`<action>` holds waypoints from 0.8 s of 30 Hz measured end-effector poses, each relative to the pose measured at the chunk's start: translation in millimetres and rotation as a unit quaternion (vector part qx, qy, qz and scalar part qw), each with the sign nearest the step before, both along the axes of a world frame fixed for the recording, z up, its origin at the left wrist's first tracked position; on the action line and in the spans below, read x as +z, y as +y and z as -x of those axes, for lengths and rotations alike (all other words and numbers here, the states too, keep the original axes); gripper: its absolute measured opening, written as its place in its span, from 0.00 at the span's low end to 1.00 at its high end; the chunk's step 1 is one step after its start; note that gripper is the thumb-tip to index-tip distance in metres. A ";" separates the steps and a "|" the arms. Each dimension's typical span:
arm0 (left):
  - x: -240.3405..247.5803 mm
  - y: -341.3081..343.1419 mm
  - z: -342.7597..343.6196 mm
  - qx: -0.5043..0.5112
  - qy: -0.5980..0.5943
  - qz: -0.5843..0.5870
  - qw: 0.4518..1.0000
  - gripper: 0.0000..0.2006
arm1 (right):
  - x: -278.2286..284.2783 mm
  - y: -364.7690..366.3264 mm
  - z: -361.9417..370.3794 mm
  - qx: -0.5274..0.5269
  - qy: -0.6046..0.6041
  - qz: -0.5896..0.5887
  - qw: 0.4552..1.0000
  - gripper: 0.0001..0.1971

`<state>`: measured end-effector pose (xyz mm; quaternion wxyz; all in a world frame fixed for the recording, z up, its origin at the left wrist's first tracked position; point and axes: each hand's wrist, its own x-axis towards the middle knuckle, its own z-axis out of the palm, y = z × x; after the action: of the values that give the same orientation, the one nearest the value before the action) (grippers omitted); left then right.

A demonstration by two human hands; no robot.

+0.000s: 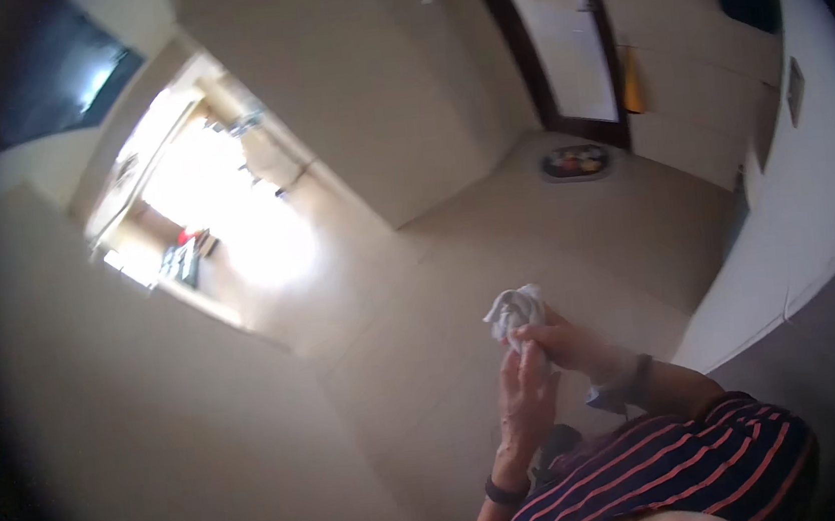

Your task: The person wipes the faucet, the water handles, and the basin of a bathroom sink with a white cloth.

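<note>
A crumpled white cloth (pixel 515 309) is bunched up in front of my body, right of the middle of the view. My right hand (pixel 563 345) is closed around its lower part, with the thumb lying across it. Just below, my left hand (pixel 529 400) points upward with its fingers stretched out, their tips touching the lower end of the cloth and my right hand. Where the two hands meet, part of the cloth is hidden. Each wrist wears a dark band.
A pale wall (pixel 321 89) ends at a corner beside a bright doorway (pixel 264 235) on the left. At the far right stands a dark-framed door (pixel 559 56), with a patterned mat (pixel 576 161) on the tiled floor (pixel 416 351). A yellow cloth (pixel 633 84) hangs beside the door. A white panel (pixel 795 214) rises at my right.
</note>
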<state>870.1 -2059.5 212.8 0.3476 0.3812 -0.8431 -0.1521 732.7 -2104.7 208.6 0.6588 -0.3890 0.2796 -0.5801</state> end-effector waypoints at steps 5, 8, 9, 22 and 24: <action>-3.3 -97.8 47.3 -0.066 -0.003 -0.076 0.995 0.31 | -38.1 -69.7 48.9 -0.081 -0.023 -0.063 0.994 0.23; -5.9 -169.2 81.5 -0.141 -0.004 -0.082 0.987 0.29 | -47.9 -114.1 85.2 -0.160 -0.050 -0.050 0.985 0.24; -12.4 -187.0 97.3 -0.160 -0.004 -0.102 0.982 0.28 | -75.0 -125.9 106.5 -0.170 0.033 0.011 0.985 0.25; -31.0 -323.7 296.6 -0.482 -0.050 -0.375 0.790 0.19 | -48.4 -104.4 263.9 -0.378 -0.111 -0.194 0.898 0.24; -43.4 -329.3 336.1 -0.540 -0.012 -0.311 0.782 0.19 | -54.9 -101.1 292.1 -0.395 -0.107 -0.181 0.894 0.24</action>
<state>534.0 -2388.8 169.4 0.0615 -0.0474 -0.8220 -0.5642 440.5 -2205.8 153.7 0.4602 -0.0559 0.4382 -0.7701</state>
